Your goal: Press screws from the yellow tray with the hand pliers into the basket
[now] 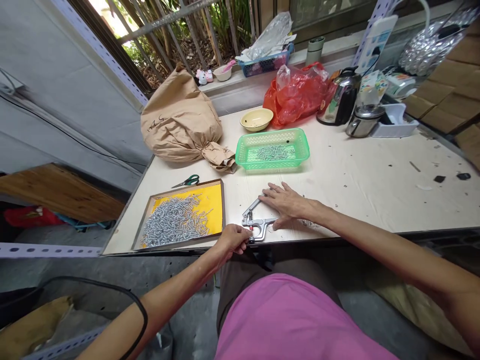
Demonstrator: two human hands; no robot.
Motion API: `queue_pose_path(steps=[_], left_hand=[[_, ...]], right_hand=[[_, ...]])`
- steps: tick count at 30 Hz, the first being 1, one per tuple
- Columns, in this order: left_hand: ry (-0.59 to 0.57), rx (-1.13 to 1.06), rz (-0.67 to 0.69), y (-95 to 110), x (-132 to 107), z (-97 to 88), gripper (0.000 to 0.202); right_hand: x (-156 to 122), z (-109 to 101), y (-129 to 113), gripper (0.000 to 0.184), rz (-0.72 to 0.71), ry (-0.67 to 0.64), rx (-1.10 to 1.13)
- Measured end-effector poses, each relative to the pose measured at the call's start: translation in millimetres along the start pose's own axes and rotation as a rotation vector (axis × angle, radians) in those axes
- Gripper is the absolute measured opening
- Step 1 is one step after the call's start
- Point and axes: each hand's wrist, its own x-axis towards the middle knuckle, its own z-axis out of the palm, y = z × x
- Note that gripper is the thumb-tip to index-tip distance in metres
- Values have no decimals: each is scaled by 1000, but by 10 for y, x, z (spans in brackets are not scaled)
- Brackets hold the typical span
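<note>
A metal hand press tool (255, 225) lies at the near edge of the table (356, 175). My right hand (285, 202) rests on its upper handle with the fingers stretched out flat. My left hand (233, 239) is closed in a pinch at the tool's jaw; what it pinches is too small to make out. To the left sits a yellow-lined tray (215, 200) heaped with several small metal screws (174, 222). A green plastic basket (273, 149) behind the tool holds more metal pieces.
Scissors (186, 181) lie above the tray. A brown paper sack (180, 122), a yellow bowl (256, 119), a red plastic bag (296, 92), a kettle (339, 102) and a steel pot (363, 120) stand along the back. Cardboard boxes (450, 95) sit at the right.
</note>
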Motion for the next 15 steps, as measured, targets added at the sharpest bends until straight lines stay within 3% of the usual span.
queue_pose_path(steps=[5, 15], left_hand=[[-8, 20, -10, 1, 11, -10, 33], [-5, 0, -29, 40, -3, 5, 30]], right_hand=[[58, -35, -38, 103, 13, 25, -38], [-52, -132, -145, 66, 53, 14, -56]])
